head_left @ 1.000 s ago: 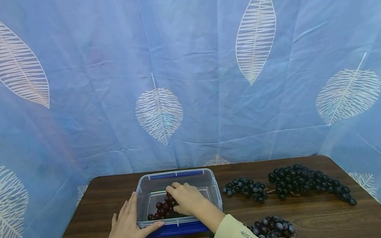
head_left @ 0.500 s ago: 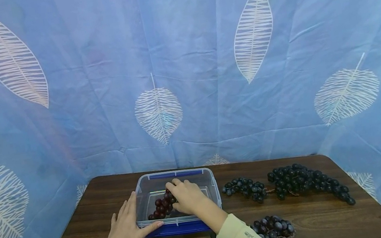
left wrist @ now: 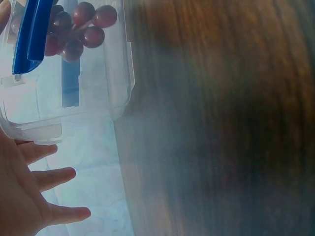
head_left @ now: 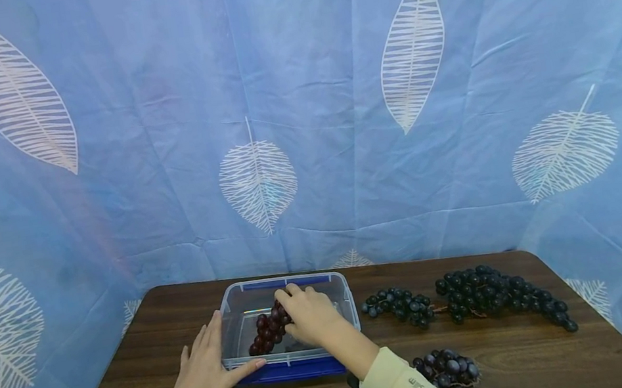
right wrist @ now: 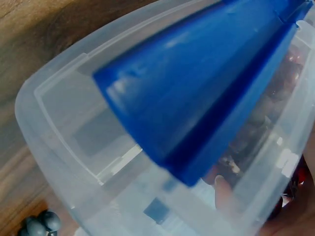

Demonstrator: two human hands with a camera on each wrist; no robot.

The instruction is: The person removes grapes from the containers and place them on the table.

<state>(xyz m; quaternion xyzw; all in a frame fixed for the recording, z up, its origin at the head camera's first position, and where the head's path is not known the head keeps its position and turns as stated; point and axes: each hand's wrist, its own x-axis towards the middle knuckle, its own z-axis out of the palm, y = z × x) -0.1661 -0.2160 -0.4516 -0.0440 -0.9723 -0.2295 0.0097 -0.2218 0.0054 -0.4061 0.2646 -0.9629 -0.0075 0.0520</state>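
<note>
A clear plastic food container (head_left: 353, 304) with blue clip latches stands on the table. My right hand (head_left: 312, 316) reaches into it and grips the upper end of a bunch of dark red grapes (head_left: 270, 330). The lower grapes trail toward the container's front left. At the front left corner my left hand (head_left: 207, 368) touches the container, thumb along the front rim and fingers spread beside the left wall. In the left wrist view those fingers (left wrist: 56, 178) are straight. A blue latch (right wrist: 172, 88) fills much of the right wrist view and partly hides the grapes.
To the container's right, black grapes lie in a smaller bunch (head_left: 401, 307) and a larger, longer bunch (head_left: 483, 292). Nearer the front is another dark bunch (head_left: 449, 370), partly behind the right sleeve (head_left: 406, 386). A blue leaf-patterned curtain (head_left: 296, 90) hangs behind the wooden table (head_left: 525, 356).
My right hand has moved slightly right and back inside the container, drawing the red grapes with it. My left hand stays at the corner.
</note>
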